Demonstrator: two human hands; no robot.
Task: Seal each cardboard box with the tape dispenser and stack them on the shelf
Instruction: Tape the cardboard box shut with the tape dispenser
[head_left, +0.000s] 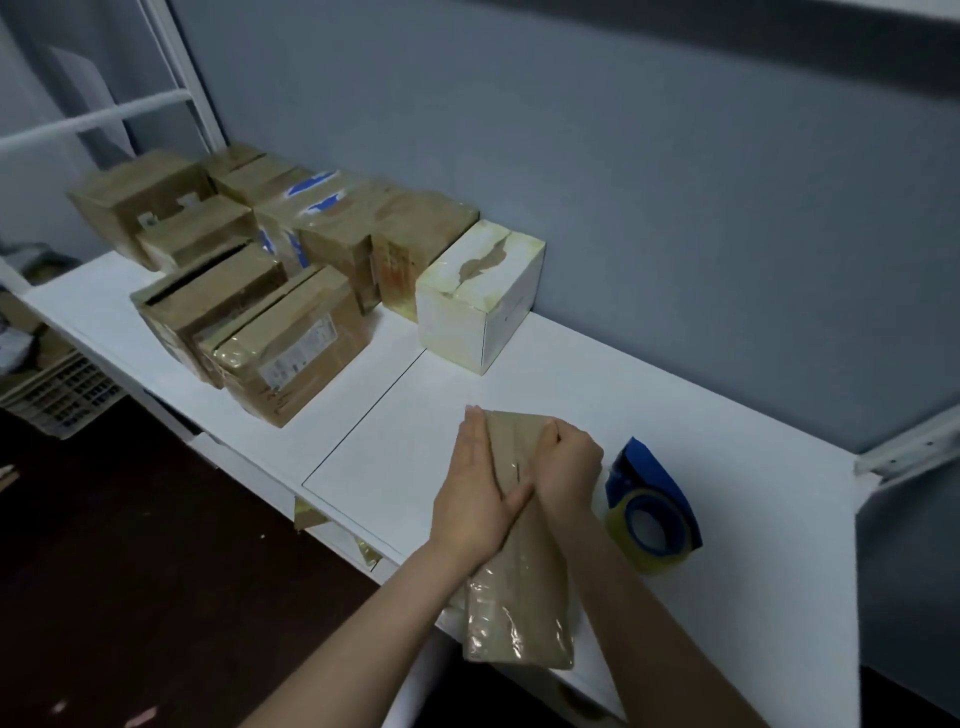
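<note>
The person is working at the white bench (675, 395) on a narrow cardboard box (519, 597) that is lying at the front edge, its near end overhanging that edge. The left hand (475, 488) is pressing flat on the box's top, fingers straight. The right hand (566, 470) is gripping the box's right side, fingers curled. The blue tape dispenser (652, 512) is lying untouched just right of the box. Brown boxes (291, 291) are sitting grouped toward the rear left corner, a white box (478, 296) standing beside them
</note>
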